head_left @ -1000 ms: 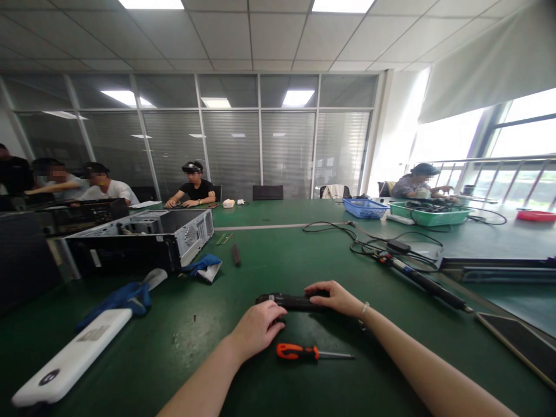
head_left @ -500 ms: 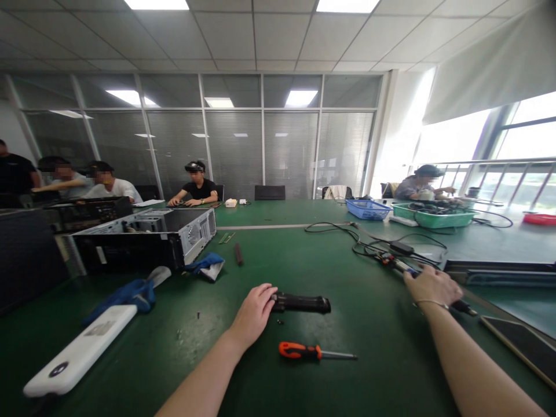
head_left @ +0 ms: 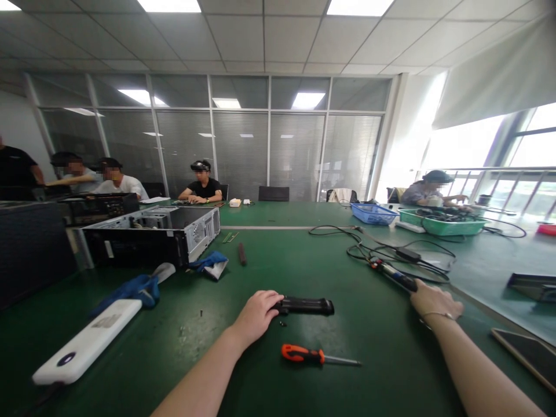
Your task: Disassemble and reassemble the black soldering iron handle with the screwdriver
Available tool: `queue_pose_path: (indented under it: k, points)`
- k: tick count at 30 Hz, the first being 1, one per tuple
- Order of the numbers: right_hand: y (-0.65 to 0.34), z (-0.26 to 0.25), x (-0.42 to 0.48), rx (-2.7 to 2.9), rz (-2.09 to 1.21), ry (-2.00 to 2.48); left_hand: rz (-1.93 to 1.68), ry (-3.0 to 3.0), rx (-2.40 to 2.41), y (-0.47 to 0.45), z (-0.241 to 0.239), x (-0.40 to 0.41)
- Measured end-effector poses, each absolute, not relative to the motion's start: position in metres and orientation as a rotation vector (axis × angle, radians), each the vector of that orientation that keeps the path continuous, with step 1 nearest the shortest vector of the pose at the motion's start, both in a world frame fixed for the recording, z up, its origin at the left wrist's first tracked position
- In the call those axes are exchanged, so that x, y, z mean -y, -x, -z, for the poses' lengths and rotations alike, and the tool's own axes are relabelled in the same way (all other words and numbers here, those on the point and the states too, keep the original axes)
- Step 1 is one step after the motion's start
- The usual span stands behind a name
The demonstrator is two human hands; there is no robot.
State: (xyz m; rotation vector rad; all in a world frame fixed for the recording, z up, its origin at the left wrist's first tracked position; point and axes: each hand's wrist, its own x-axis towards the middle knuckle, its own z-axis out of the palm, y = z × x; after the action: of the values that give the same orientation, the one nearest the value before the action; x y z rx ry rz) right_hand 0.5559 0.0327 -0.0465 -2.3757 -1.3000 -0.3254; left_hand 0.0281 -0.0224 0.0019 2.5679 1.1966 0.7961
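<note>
Now I'm gripping slim black-handled tool [head_left: 398, 277] in right hand [head_left: 435, 301], beside cables [head_left: 408, 253] — left hand [head_left: 257, 313] holding left end of black tubular device [head_left: 309, 306] on green table [head_left: 278, 255], screwdriver [head_left: 302, 354] lying nearer.

Single head-worn view (forward and down); green table [head_left: 304, 388] near, glass partition [head_left: 297, 156] beyond

Ceiling lights [head_left: 359, 7] glow; a glass partition [head_left: 241, 156] stands behind
</note>
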Motion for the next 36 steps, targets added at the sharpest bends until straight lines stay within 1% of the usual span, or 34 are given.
queue_pose_path:
  k: [3,6,10,16,19,23,36]
  points:
    - [-0.522,0.038,-0.035,1.453,0.293,2.414,-0.787,-2.566,-1.194,-0.028,-0.002,0.023]
    - [-0.483,0.031,-0.037,1.653,0.336,2.285,-0.786,-2.567,-1.194,-0.028,-0.002,0.023]
    - [-0.435,0.024,-0.038,1.892,0.298,2.062,-0.774,-2.555,-1.195,-0.028,-0.001,0.023]
    - [-0.387,0.018,-0.033,2.112,0.115,1.581,-0.784,-2.566,-1.182,-0.028,-0.002,0.023]
    - [-0.376,0.018,-0.031,2.153,0.001,1.364,-0.766,-2.561,-1.174,-0.028,-0.003,0.024]
    - [-0.374,0.018,-0.031,2.184,-0.08,1.204,-0.764,-2.567,-1.174,-0.028,-0.003,0.024]
    - [-0.363,0.016,-0.033,2.258,-0.223,1.001,-0.757,-2.576,-1.197,-0.03,-0.005,0.025]
